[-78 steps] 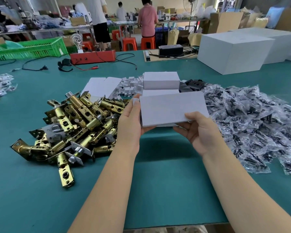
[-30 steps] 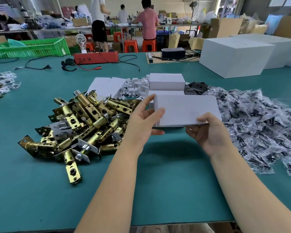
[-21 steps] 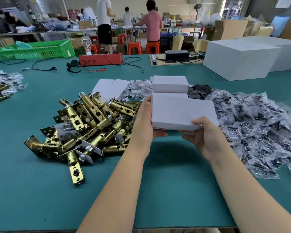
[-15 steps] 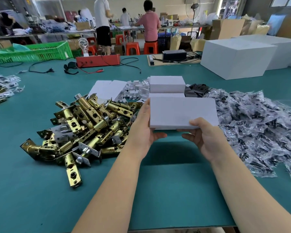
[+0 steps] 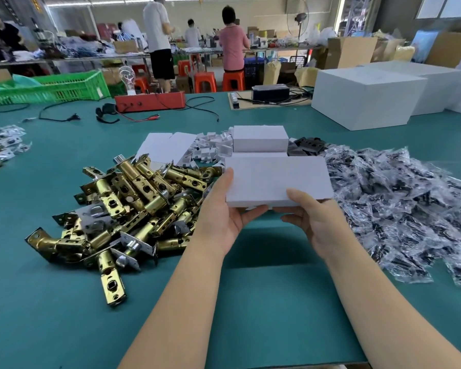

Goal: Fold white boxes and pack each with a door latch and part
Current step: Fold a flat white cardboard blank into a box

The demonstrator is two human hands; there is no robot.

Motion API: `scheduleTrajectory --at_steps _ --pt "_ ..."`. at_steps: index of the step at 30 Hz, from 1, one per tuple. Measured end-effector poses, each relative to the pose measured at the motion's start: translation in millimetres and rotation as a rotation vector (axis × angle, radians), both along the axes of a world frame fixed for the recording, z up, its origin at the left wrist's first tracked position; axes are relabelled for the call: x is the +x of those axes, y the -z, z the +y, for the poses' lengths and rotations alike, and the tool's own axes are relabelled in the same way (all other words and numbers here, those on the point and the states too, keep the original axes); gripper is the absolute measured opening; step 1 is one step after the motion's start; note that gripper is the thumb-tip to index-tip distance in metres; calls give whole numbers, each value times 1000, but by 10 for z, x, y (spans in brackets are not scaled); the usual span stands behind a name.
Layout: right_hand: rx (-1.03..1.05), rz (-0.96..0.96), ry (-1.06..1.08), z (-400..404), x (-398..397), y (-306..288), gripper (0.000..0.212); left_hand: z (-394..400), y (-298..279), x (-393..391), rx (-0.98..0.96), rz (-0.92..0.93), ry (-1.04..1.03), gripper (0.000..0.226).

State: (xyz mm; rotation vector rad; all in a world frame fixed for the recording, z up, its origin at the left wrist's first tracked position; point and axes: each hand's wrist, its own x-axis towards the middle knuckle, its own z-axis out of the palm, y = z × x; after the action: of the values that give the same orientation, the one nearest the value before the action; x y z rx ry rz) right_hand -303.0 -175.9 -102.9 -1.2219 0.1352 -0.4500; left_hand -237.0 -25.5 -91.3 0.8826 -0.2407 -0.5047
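Both hands gripped the white box (image 5: pixel 277 182) above the table (image 5: pixel 64 315): left hand (image 5: pixel 224 214) on its left end, right hand (image 5: pixel 317 222) under its near edge. Squaring the flaps firmly would keep it closed before stacking.

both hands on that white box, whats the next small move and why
Probably set the white box down on the stacked boxes behind it: it looks closed, and the left hand and right hand hold it just above them.
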Motion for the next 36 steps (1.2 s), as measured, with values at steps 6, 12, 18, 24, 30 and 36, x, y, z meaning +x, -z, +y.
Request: scheduleTrajectory --at_steps 6,12,18,24,30,36 --pt "146 -155 76 -116 -74 -57 57 80 -15 54 138 -8 -6 26" --pt "-63 -234 -284 -49 -111 -98 43 57 -14 5 263 112 129 24" --pt "-298 -190 -242 55 -75 -9 49 41 -57 27 436 219 215 21" --pt "-418 -157 -102 81 -51 -34 32 -8 -33 32 537 -30 31 26" --pt "-563 -50 24 145 -18 11 57 17 -78 28 208 -245 -58 50" --pt "-894 -134 115 209 -25 44 99 12 -56 14 248 -234 -121 45"
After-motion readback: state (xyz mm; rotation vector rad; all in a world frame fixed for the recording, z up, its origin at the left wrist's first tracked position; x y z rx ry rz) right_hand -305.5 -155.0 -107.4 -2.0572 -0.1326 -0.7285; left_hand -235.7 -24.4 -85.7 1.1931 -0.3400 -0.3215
